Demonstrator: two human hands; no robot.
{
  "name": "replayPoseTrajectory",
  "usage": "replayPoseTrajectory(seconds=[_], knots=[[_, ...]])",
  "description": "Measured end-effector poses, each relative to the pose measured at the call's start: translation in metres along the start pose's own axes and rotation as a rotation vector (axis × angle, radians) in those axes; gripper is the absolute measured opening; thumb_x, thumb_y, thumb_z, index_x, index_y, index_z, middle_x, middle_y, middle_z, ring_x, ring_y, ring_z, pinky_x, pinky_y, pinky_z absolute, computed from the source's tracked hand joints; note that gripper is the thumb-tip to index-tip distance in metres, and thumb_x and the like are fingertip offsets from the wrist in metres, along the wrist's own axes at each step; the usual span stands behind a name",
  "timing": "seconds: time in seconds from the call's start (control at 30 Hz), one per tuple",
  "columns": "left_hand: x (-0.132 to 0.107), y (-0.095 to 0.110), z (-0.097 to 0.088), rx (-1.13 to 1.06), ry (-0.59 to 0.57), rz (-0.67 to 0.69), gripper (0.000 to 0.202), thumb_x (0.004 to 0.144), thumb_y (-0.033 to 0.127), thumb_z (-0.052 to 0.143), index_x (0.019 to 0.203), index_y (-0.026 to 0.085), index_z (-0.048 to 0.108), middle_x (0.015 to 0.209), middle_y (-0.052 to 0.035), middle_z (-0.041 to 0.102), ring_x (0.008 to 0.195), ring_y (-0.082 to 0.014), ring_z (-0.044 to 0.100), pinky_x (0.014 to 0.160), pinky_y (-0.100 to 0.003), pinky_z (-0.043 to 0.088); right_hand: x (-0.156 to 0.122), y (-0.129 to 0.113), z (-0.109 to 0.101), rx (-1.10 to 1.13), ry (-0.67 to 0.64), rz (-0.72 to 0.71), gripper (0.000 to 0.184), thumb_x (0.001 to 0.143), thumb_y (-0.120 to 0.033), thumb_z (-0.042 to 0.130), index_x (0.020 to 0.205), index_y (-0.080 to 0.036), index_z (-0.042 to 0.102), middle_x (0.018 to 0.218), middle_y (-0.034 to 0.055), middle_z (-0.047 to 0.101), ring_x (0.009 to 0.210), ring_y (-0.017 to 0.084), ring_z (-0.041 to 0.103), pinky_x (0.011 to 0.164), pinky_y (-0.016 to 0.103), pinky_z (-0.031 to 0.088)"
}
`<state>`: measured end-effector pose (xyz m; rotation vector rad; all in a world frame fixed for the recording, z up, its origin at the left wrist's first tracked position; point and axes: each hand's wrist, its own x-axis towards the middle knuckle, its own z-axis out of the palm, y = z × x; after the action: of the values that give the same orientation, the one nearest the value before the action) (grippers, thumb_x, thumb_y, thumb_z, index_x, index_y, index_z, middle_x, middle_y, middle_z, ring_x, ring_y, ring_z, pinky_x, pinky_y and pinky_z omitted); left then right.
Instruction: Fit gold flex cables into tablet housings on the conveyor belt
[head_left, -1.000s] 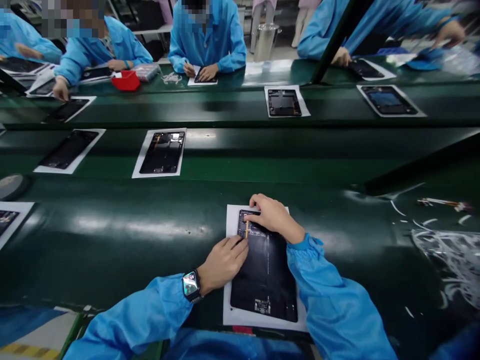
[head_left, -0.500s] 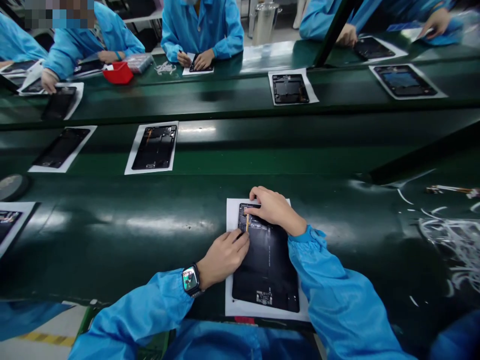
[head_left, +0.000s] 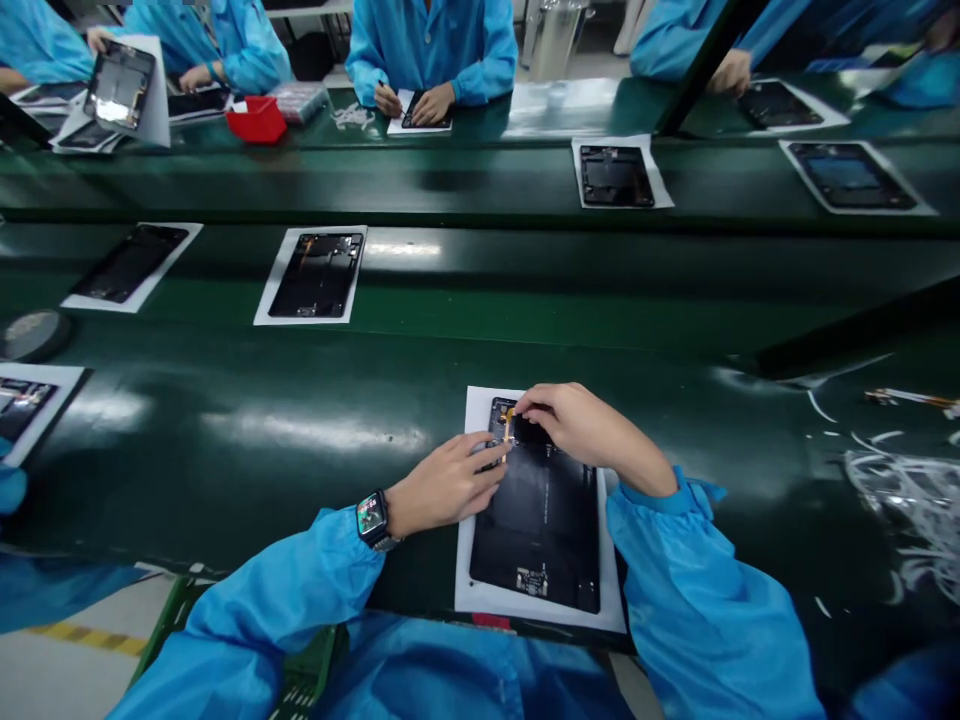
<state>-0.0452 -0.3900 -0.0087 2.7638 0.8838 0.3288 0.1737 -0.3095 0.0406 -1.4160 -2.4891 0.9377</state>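
Note:
In front of me a black tablet housing lies on a white sheet, its inner side up. An orange flex cable runs along its upper left part. My right hand reaches over the top of the housing, thumb and forefinger pinched at the cable's upper end. From the left, my left hand rests with fingers stretched across the housing's left edge, their tips by the cable's lower end. The right hand's other fingers are curled and partly hidden.
More tablet housings on white sheets lie along the green bench. At the right are a heap of white strips and a dark post. A round grey container stands left. Co-workers in blue sit opposite, near a red bin.
My right hand has shifted to a pinch at the cable's upper end, and my left fingers have stretched out. Across the bench, a co-worker has lifted a housing with its sheet.

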Motion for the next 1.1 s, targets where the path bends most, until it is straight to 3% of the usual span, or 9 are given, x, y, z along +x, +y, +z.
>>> replayPoseTrajectory(seconds=[0.13, 0.23, 0.37, 0.5, 0.6, 0.83, 1.1], knots=[[-0.003, 0.005, -0.006, 0.016, -0.037, 0.042, 0.027, 0.092, 0.022, 0.052, 0.115, 0.012, 0.063, 0.138, -0.0109, 0.052, 0.135, -0.0343, 0.037, 0.107, -0.047, 0.042, -0.015, -0.014, -0.016, 0.072, 0.048, 0.034, 0.015, 0.090, -0.021, 0.055, 0.084, -0.023, 0.069, 0.076, -0.0004, 0.070, 0.070, 0.017, 0.064, 0.067, 0.027, 0.044], [-0.006, 0.006, -0.005, -0.015, -0.023, 0.034, 0.026, 0.090, 0.022, 0.054, 0.112, 0.012, 0.064, 0.138, -0.0122, 0.051, 0.137, -0.0341, 0.035, 0.108, -0.047, 0.041, -0.030, -0.022, -0.019, 0.074, 0.104, 0.056, 0.017, 0.090, -0.034, 0.056, 0.080, -0.023, 0.065, 0.070, 0.0003, 0.068, 0.062, 0.017, 0.062, 0.061, 0.027, 0.042], [-0.010, 0.001, 0.000, -0.154, 0.065, 0.034, 0.023, 0.091, 0.026, 0.054, 0.106, 0.015, 0.068, 0.140, -0.0112, 0.051, 0.138, -0.0304, 0.036, 0.112, -0.044, 0.038, -0.049, -0.025, 0.006, 0.015, 0.098, 0.057, 0.010, 0.092, -0.029, 0.052, 0.092, -0.024, 0.061, 0.072, -0.0002, 0.066, 0.064, 0.018, 0.061, 0.060, 0.028, 0.041], [-0.014, -0.007, 0.003, -0.285, 0.157, -0.038, 0.035, 0.092, 0.023, 0.053, 0.125, 0.015, 0.058, 0.139, -0.0097, 0.053, 0.136, -0.0236, 0.040, 0.114, -0.040, 0.036, -0.063, -0.029, 0.043, 0.000, 0.088, 0.005, 0.014, 0.094, -0.019, 0.047, 0.104, -0.024, 0.056, 0.095, 0.0029, 0.069, 0.084, 0.020, 0.065, 0.072, 0.028, 0.044], [-0.015, -0.012, 0.003, -0.306, 0.167, -0.082, 0.050, 0.087, 0.024, 0.058, 0.135, 0.014, 0.048, 0.146, -0.0129, 0.045, 0.139, -0.0255, 0.036, 0.116, -0.043, 0.033, -0.066, -0.037, 0.061, -0.087, 0.061, 0.003, 0.013, 0.095, -0.014, 0.046, 0.099, -0.022, 0.056, 0.092, 0.0044, 0.069, 0.081, 0.021, 0.066, 0.068, 0.029, 0.043], [-0.015, -0.015, 0.003, -0.307, 0.133, -0.079, 0.057, 0.085, 0.031, 0.063, 0.137, 0.014, 0.043, 0.149, -0.0177, 0.038, 0.140, -0.0301, 0.034, 0.115, -0.045, 0.032, -0.060, -0.059, 0.080, -0.395, 0.095, -0.024, 0.011, 0.094, -0.011, 0.049, 0.095, -0.017, 0.058, 0.086, 0.0059, 0.069, 0.071, 0.022, 0.066, 0.057, 0.030, 0.036], [-0.015, -0.017, 0.007, -0.311, 0.132, -0.079, 0.055, 0.083, 0.029, 0.066, 0.132, 0.013, 0.046, 0.147, -0.0188, 0.040, 0.137, -0.0312, 0.037, 0.113, -0.044, 0.034, -0.064, -0.056, 0.096, -0.329, 0.271, 0.030, 0.015, 0.097, -0.020, 0.046, 0.091, -0.017, 0.059, 0.071, 0.0039, 0.067, 0.060, 0.020, 0.064, 0.052, 0.028, 0.033]])
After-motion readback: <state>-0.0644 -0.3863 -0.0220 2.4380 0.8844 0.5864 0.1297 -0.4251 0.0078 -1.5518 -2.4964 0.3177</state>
